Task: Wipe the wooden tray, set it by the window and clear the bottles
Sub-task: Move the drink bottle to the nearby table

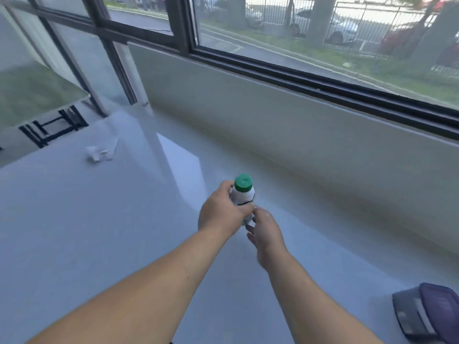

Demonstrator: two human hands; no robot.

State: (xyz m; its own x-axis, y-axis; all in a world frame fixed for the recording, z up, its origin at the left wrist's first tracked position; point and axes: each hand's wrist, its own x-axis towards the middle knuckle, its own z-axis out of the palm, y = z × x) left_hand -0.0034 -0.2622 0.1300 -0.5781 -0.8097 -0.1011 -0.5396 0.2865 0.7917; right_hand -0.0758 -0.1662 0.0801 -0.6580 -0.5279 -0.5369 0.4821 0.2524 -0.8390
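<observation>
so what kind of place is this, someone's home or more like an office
Hard to be sure, but it looks more like an office or canteen than a home: a long plain white table against a wide dark-framed window at street level, facing parked cars behind a fence. A folding table stands nearby.

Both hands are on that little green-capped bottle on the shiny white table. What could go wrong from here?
1. The left hand wraps the bottle while the right hand only touches it low down with loose fingers; on a handover it might slip or tip.
2. The glossy table looks slick, so a dropped bottle could roll away.
3. The crumpled tissue may be forgotten.
</observation>
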